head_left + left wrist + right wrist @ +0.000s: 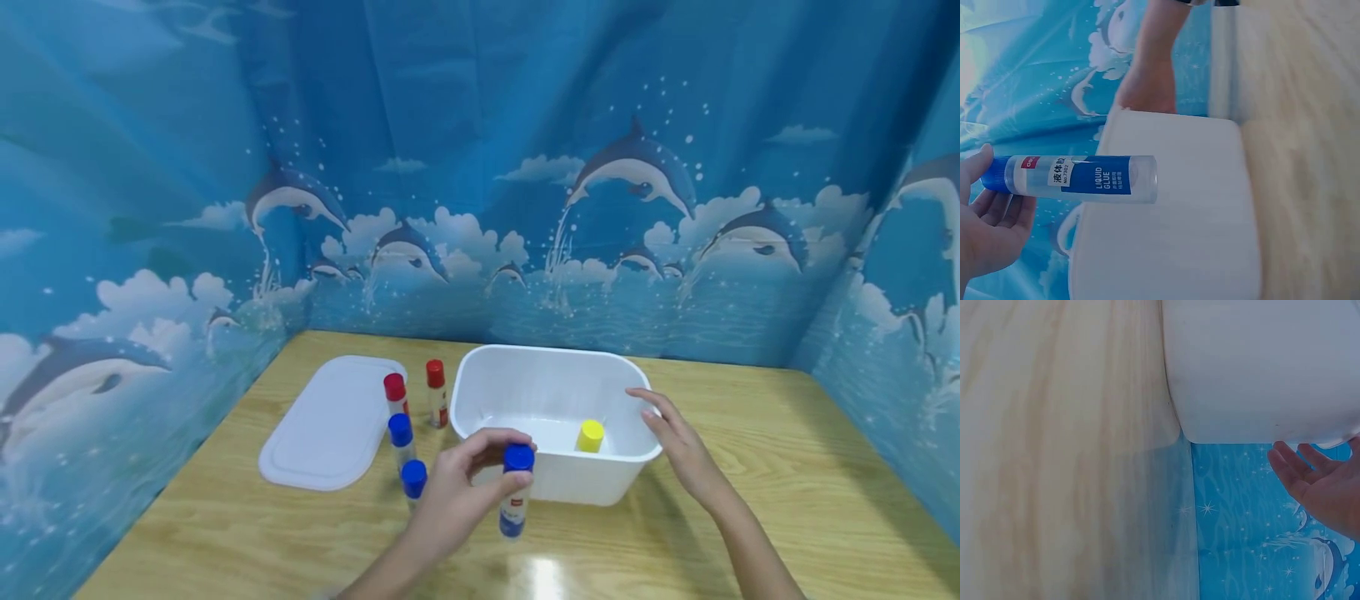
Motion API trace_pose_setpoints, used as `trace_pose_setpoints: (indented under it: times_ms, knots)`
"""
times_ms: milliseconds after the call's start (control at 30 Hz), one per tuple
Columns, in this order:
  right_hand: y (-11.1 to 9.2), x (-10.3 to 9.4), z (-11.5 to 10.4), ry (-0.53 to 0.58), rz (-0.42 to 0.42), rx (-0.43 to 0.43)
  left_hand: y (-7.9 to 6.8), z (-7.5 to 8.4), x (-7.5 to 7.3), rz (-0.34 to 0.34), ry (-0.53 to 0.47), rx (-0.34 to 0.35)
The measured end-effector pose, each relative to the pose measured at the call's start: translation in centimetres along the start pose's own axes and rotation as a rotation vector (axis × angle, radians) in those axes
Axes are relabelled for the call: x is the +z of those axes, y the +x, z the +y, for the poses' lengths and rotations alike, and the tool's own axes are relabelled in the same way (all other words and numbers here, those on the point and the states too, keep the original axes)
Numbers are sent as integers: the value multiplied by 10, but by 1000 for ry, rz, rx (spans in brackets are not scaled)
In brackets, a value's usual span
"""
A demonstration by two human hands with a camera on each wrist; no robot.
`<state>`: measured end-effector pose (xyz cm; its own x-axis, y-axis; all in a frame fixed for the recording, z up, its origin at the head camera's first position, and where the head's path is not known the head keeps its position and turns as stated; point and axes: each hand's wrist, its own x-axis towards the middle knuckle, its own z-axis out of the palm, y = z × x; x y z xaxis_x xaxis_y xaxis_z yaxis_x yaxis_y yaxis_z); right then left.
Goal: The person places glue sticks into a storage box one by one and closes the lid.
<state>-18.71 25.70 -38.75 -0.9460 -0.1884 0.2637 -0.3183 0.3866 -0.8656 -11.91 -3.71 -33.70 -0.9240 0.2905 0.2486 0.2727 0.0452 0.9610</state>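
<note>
My left hand (pixel 465 483) pinches a liquid glue bottle (pixel 514 508) by its blue cap, with fingers on one side and thumb on the other. The bottle is upright in front of a white plastic bin (pixel 555 479); its blue label (pixel 1097 175) faces the left wrist view. My right hand (pixel 686 446) is at the bin's right rim, fingers loosely extended; the right wrist view shows its fingertips (pixel 1280 446) right by the bin's edge. Inside the bin, a yellow cap (pixel 590 435) shows, and what lies below it is hidden by the front wall.
Left of the bin stand two red-capped glue bottles (pixel 437 396) and two blue-capped ones (pixel 402 442), one partly hidden behind my left hand. A white lid (pixel 330 425) lies flat on the wooden table (pixel 780 467). A blue dolphin-print curtain (pixel 480 183) surrounds the table's back and sides.
</note>
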Motion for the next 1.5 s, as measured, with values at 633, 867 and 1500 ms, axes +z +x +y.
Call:
trace_pose_setpoints:
  times_ms: [633,867,1500]
  knots:
    - [0,-1,4,-9,10,-6,51,54,11,5,12,232]
    - [-1,-1,3,-17,17,2,68,65,15,29,44,332]
    - [0,1,0,-10,24,8,89,30,28,29,3,220]
